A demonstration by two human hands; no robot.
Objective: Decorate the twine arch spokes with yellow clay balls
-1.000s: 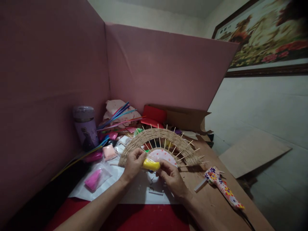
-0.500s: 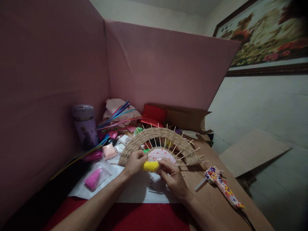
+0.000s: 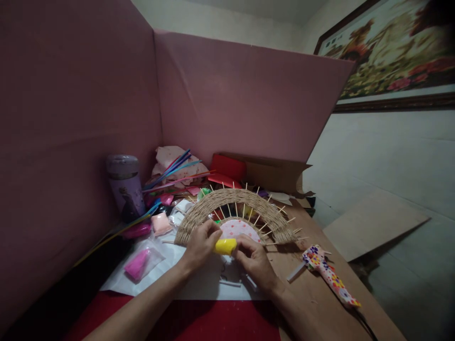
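Between my hands is a small yellow packet of modelling clay [image 3: 225,246], its surface shiny. My left hand [image 3: 203,242] pinches its left end, and my right hand [image 3: 253,258] has fingers closed on the right end. Just behind them lies a half-round fan-like piece of woven cord [image 3: 227,196] on thin sticks, with a white, pink-dotted half circle [image 3: 239,229] at its centre. My hands cover part of its lower edge. Below the packet, a white sheet [image 3: 199,284] carries a short white stick [image 3: 230,283].
A pink clay packet [image 3: 138,265] and a peach one [image 3: 161,223] lie left, near a purple tumbler [image 3: 125,187]. Pipe cleaners [image 3: 174,166] rest on cloth behind. On the brown board at right is a flower-patterned glue gun [image 3: 329,274] with a cord. Pink panels [image 3: 241,99] stand around.
The yellow packet has shifted slightly right and turned a little in my fingers. Clear plastic seen above it before no longer shows there. Both hands keep their hold.
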